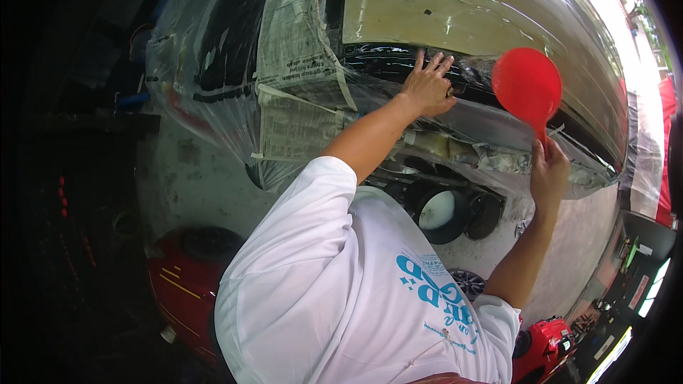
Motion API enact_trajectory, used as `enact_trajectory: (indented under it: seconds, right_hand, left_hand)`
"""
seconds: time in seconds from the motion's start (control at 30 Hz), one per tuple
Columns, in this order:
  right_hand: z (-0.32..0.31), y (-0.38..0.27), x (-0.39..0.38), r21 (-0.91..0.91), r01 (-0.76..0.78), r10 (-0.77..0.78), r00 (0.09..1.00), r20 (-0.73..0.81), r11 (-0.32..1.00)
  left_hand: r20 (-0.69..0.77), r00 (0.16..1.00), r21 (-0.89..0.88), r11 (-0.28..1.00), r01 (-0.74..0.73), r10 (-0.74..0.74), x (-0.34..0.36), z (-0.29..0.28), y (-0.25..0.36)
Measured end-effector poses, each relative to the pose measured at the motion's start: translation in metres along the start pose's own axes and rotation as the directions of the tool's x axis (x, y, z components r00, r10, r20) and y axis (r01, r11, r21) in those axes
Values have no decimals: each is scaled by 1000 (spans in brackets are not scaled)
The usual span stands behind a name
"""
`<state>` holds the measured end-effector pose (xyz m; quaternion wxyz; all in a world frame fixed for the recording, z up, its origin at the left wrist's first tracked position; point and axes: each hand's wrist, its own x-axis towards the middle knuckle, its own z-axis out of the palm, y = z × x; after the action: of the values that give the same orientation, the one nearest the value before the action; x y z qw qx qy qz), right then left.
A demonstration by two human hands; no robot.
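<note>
My right hand [549, 171] grips the handle of a red plastic dipper [526, 85], whose round head is raised over the car's side. Fingers spread, my left hand [429, 87] reaches to the glossy black strip [380, 64] along the edge of the car's olive-gold panel [427, 11]; it holds nothing. A ring shows on one finger. The panel looks wet and has a small dark spot. Clear plastic sheeting [220, 124] and taped newspaper [292, 35] cover the car around the panel.
Below my arms stands a black bucket [461, 217] with whitish liquid in it. A red car [178, 291] is at the lower left, another red vehicle [548, 341] at the lower right. A wheel [467, 281] shows beside my shirt. Red cloth [666, 149] hangs far right.
</note>
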<state>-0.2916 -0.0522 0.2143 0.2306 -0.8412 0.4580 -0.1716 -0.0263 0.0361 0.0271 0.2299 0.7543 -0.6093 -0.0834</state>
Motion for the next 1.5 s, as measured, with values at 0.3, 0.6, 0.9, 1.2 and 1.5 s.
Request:
enact_trajectory:
  seconds: [0.3,0.6,0.9,1.2,1.5]
  right_hand:
    - [-6,-2,-15,421,-272,298,955,6,865]
    - [-37,24,-29,291,-270,321,936,-146,918]
    - [-4,-15,-14,62,-81,85,995,-59,995]
    - [32,-39,-13,335,-149,123,988,98,930]
    - [-6,1,-56,400,-384,427,904,-19,832]
  left_hand:
    - [128,941,-6,949,316,-313,-27,-41,-51]
    - [-131,922,-112,929,352,-365,-58,-50,-93]
    - [-126,964,-69,972,226,-233,2,-4,5]
    - [-236,936,-355,920,168,-262,-1,-23,-57]
    - [-69,820,-75,822,564,-569,-73,-61,-116]
